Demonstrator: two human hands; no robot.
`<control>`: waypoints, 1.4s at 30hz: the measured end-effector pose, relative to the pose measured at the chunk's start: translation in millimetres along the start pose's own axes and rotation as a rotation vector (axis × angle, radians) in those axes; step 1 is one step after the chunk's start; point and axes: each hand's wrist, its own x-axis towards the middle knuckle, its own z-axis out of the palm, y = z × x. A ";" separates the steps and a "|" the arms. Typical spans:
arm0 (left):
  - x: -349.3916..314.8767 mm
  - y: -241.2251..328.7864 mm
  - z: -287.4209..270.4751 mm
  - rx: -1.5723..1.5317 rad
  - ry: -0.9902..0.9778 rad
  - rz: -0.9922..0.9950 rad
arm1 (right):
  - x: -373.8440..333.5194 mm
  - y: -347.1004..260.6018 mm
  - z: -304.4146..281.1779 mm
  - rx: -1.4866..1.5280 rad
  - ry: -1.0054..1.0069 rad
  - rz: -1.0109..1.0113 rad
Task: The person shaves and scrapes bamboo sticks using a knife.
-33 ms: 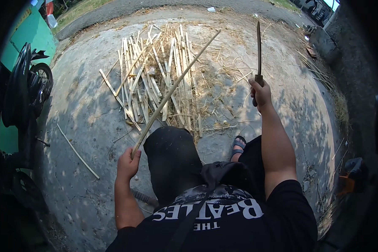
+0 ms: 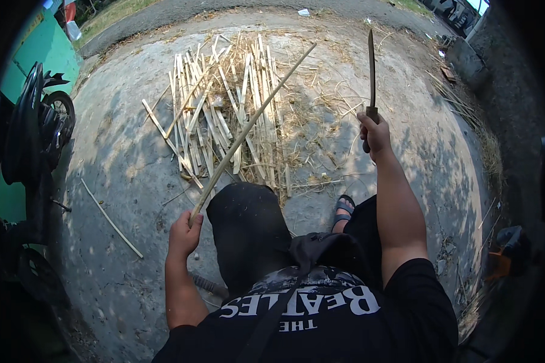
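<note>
My left hand (image 2: 184,235) is closed around the lower end of a long, thin bamboo strip (image 2: 252,123), which slants up and away to the right across my left knee. In my right hand (image 2: 375,134) is the dark handle of a machete (image 2: 372,72), its long narrow blade pointing up and away from me. The blade and the strip are apart. Beyond my knees, a loose pile of pale split bamboo pieces (image 2: 194,124) lies on the ground, partly behind the held strip.
Curly shavings (image 2: 321,121) are scattered right of the pile on the concrete ground (image 2: 127,199). A single thin strip (image 2: 110,218) lies at the left. A motorcycle (image 2: 42,121) stands by a green wall (image 2: 60,42). More thin sticks (image 2: 457,103) lie along the right edge.
</note>
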 end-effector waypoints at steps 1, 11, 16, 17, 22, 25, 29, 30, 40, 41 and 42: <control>7.3 0.6 1.0 0.002 -0.002 0.000 | -1.2 -0.7 2.8 -0.004 0.004 0.007; 64.1 11.6 19.6 -0.046 -0.087 0.067 | -1.7 -1.1 17.9 0.470 -0.026 0.344; 116.2 34.8 14.3 -0.008 -0.081 0.080 | 3.9 3.3 4.1 0.476 0.072 0.393; 132.8 36.5 12.7 -0.004 -0.082 0.086 | 3.5 3.4 2.4 0.481 0.075 0.391; 223.7 69.8 -15.0 0.035 -0.192 0.113 | -0.1 -1.3 -6.1 0.512 0.090 0.370; 285.0 59.9 -41.8 0.042 -0.266 -0.033 | -4.2 -4.1 -3.5 0.520 0.049 0.359; 286.1 68.8 -81.9 0.480 -0.112 0.191 | -7.8 1.0 -8.4 0.513 0.051 0.360; 267.5 75.6 -85.0 0.539 -0.116 0.224 | -8.1 3.3 -12.2 0.528 0.055 0.365; 53.0 20.0 -117.1 -0.250 -0.221 -0.146 | -12.4 -9.1 -3.8 0.397 -0.100 0.266; 37.6 32.0 -107.1 -0.411 -0.115 -0.129 | -14.2 -8.6 0.1 0.397 -0.117 0.266; 25.7 60.5 -96.2 -0.492 0.002 -0.135 | -15.1 -6.5 7.4 0.383 -0.179 0.216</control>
